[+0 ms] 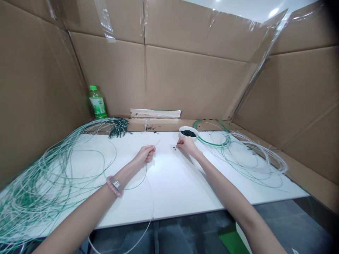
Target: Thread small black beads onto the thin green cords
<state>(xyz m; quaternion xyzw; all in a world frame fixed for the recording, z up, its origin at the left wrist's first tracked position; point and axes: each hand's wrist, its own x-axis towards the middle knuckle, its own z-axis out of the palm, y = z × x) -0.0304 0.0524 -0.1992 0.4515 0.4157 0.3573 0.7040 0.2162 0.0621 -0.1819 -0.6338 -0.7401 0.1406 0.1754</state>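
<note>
My left hand (148,154) is closed on a thin wire, whose tip sticks up past the fingers while the rest hangs below and curves over the table's front edge. My right hand (185,145) has its fingers pinched together just above the white table, in front of a white bowl (196,137) of small dark pieces. Whatever its fingertips hold is too small to make out. A few loose dark pieces (174,148) lie just left of those fingertips.
Tangled green and white wires (34,190) cover the left side, with dark ends (118,127) bunched at the back. Coiled wires (254,155) lie at right. A green bottle (97,104) stands back left. Cardboard walls (198,77) surround the table (180,190).
</note>
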